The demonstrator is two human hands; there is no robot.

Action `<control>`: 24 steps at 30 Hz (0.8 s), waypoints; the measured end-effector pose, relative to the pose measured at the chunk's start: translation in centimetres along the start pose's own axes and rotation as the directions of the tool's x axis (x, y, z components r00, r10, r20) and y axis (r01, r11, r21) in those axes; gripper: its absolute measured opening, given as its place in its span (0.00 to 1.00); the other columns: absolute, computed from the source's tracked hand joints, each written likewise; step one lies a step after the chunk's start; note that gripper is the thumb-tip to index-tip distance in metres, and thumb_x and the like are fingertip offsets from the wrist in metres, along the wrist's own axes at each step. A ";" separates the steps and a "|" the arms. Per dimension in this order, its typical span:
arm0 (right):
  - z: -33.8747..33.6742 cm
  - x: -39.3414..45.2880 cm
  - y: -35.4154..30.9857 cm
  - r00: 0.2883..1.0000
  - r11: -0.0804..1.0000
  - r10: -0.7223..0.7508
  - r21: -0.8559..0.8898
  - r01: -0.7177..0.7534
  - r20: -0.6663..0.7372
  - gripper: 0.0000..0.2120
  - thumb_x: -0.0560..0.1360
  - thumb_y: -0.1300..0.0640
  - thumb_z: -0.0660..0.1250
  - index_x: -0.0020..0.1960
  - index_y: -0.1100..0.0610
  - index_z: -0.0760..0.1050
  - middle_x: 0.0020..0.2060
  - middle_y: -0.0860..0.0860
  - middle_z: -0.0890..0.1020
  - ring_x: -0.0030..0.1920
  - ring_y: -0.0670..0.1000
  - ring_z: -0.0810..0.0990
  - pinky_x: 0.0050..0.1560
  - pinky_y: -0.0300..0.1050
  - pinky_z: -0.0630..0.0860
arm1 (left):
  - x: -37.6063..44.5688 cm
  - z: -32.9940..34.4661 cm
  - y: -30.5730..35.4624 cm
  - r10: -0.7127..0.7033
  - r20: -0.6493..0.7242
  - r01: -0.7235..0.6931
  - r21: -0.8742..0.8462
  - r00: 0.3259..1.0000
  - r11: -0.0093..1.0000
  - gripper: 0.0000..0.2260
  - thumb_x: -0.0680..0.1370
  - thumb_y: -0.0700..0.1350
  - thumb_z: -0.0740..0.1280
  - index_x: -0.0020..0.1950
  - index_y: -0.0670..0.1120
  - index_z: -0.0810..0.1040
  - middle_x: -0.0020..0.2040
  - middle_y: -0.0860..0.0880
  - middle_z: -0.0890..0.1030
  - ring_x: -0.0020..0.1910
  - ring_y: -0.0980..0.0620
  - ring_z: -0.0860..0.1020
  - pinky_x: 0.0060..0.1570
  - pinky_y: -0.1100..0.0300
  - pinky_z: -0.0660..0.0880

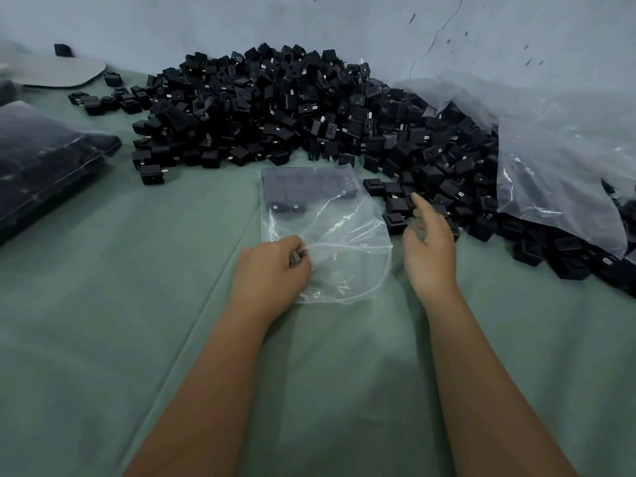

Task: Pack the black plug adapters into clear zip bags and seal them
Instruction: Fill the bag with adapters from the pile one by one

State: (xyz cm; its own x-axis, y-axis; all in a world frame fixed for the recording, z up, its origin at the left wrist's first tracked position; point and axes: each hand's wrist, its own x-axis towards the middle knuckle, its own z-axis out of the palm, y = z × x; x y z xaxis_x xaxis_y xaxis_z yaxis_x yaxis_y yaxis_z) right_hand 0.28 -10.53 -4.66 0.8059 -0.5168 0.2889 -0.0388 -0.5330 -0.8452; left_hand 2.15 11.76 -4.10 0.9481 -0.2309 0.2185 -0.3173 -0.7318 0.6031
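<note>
A clear zip bag (344, 232) lies on the green cloth in the middle, its mouth facing me and held open. Several black plug adapters (306, 187) sit inside at its far end. My left hand (272, 270) pinches the near left edge of the bag's mouth. My right hand (430, 249) hovers just right of the bag with its fingers spread and the index finger pointing at loose adapters (395, 204) at the edge of the big black heap (275, 105). It holds nothing.
A large crumpled clear sack (557, 160) lies over the heap's right side. A filled bag of adapters (44, 160) rests at the far left, with a grey flat board (62, 72) behind it. A pale wall (344, 22) rises behind the heap. Green cloth (103, 321) covers the near surface.
</note>
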 end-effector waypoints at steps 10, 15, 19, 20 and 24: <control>0.5 0.2 0.4 0.995 0.948 -0.081 -0.304 0.095 0.057 0.13 0.74 0.59 0.68 0.58 0.51 0.76 0.57 0.49 0.72 0.60 0.52 0.71 0.60 0.45 0.69 | 0.0 0.1 -0.1 0.019 -0.013 -0.019 0.005 1.000 1.000 0.04 0.77 0.47 0.65 0.43 0.48 0.77 0.38 0.49 0.80 0.43 0.44 0.77 0.47 0.53 0.71; 0.2 0.1 0.3 0.999 0.982 -0.040 -0.183 0.038 -0.007 0.13 0.72 0.62 0.69 0.54 0.51 0.75 0.51 0.46 0.73 0.55 0.50 0.74 0.51 0.37 0.67 | 0.0 0.0 0.0 0.023 -0.007 -0.023 0.007 1.000 1.000 0.04 0.77 0.47 0.65 0.44 0.49 0.77 0.39 0.48 0.81 0.44 0.44 0.77 0.48 0.52 0.72; -0.4 -1.0 -0.8 0.932 0.996 -0.005 0.085 0.038 -0.363 0.11 0.73 0.58 0.68 0.55 0.52 0.74 0.50 0.45 0.76 0.43 0.43 0.77 0.46 0.39 0.75 | 0.0 0.0 0.2 0.014 -0.016 -0.013 0.021 1.000 1.000 0.04 0.77 0.47 0.65 0.42 0.51 0.76 0.38 0.50 0.80 0.44 0.44 0.77 0.47 0.53 0.71; -0.5 -1.4 -1.2 0.893 0.990 -0.051 0.096 0.105 -0.447 0.11 0.74 0.58 0.67 0.56 0.55 0.75 0.51 0.44 0.74 0.42 0.41 0.76 0.46 0.36 0.75 | 0.0 0.0 0.2 0.013 -0.017 -0.013 0.023 1.000 1.000 0.04 0.77 0.47 0.65 0.41 0.51 0.75 0.37 0.51 0.79 0.43 0.44 0.77 0.46 0.54 0.70; 0.0 -4.0 -3.2 0.756 0.891 -0.394 -0.015 0.454 -0.523 0.14 0.78 0.60 0.61 0.61 0.66 0.75 0.54 0.52 0.71 0.50 0.52 0.75 0.49 0.39 0.74 | 0.0 0.0 0.2 0.018 -0.014 -0.018 0.019 1.000 1.000 0.04 0.77 0.47 0.65 0.42 0.52 0.75 0.37 0.52 0.77 0.44 0.45 0.76 0.47 0.54 0.69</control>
State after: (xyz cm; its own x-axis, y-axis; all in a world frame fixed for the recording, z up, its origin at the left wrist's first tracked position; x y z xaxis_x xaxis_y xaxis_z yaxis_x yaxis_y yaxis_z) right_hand -2.84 -6.80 -3.12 0.3153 -0.5307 0.7867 0.3228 -0.7196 -0.6148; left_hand 2.04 11.62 -3.93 0.9417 -0.2353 0.2404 -0.3339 -0.7395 0.5845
